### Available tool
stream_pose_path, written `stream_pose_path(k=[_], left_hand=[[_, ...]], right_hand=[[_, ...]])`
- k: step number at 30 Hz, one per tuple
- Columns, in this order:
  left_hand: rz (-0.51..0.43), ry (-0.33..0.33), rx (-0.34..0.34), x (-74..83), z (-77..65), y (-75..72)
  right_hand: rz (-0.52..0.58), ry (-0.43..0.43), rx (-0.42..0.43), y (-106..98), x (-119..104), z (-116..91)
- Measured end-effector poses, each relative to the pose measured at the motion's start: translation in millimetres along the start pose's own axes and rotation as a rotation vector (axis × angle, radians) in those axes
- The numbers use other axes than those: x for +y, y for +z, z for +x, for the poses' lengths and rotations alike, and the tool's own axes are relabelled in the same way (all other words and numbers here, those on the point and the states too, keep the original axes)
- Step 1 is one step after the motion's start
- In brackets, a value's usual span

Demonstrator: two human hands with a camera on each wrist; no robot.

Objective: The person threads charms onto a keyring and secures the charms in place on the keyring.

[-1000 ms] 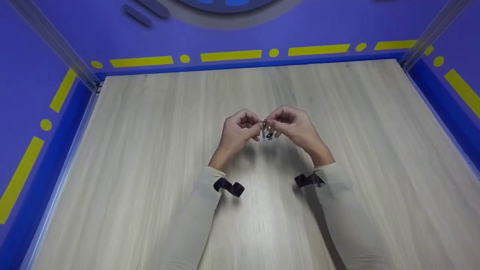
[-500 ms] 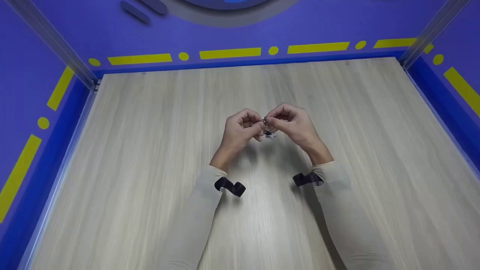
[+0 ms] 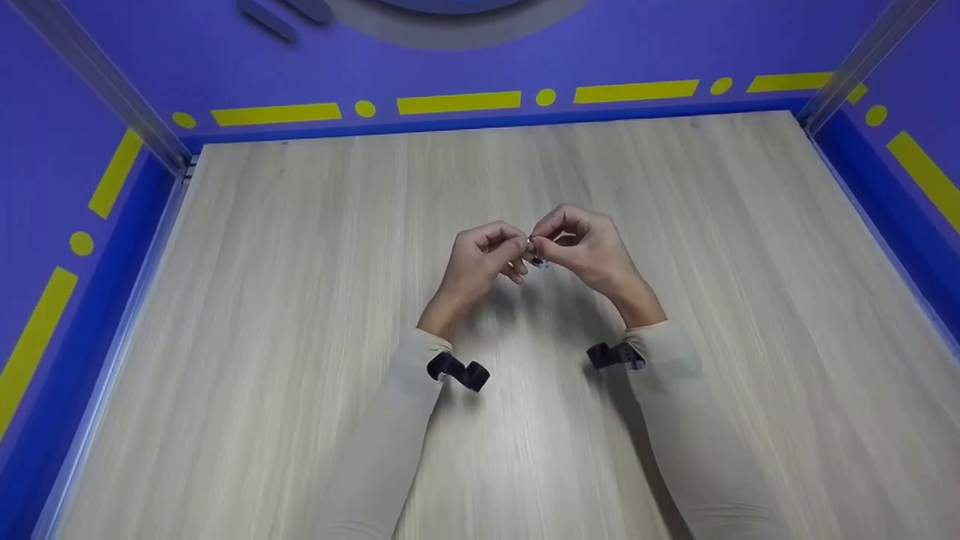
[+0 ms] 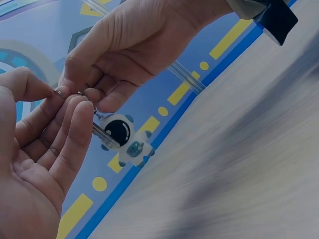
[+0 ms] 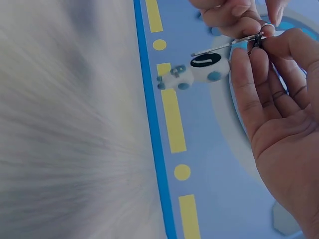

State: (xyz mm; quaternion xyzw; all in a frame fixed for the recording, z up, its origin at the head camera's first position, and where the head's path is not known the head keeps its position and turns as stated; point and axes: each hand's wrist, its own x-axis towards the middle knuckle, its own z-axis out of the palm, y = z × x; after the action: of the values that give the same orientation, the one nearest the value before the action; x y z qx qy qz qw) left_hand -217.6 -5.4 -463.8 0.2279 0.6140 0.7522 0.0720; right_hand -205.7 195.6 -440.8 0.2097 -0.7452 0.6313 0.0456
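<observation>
- The step in hand looks like working at the metal ring (image 4: 59,92) and its joint, high above the counter (image 3: 300,300).
- The left hand (image 3: 474,262) pinches the ring between thumb and finger.
- The right hand (image 3: 600,251) pinches the small dark fitting (image 5: 257,41) just beside that ring, thumb against fingertips.
- The astronaut toy (image 4: 130,141) hangs below the fingertips, between the hands, touching neither the counter nor the wall.
- The next move seems to call for a firm pinch on both sides and a small, careful shift of the ring; fingertips hide exactly how the parts join.
- Counted: one astronaut toy, one flat metal strip (image 5: 219,48), perhaps a key, beside it, and one ring that shows clearly; I cannot tell whether there are more.
- Also counted: two hands and two black wrist straps (image 3: 457,371), one on each sleeve (image 3: 382,427).
</observation>
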Motion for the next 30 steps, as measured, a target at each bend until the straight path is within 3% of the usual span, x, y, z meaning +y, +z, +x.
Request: stream_pose_path(k=[12,30], left_hand=[[0.16,0.043,-0.001,2.8,-0.4,-0.2],[0.26,0.213,0.022,1.5,-2.5,-2.6]], right_hand=[[-0.019,-0.028,-0.035,-7.8,-3.1,-0.5],[0.021,0.015,-0.055,-10.2,-5.8,-0.1]])
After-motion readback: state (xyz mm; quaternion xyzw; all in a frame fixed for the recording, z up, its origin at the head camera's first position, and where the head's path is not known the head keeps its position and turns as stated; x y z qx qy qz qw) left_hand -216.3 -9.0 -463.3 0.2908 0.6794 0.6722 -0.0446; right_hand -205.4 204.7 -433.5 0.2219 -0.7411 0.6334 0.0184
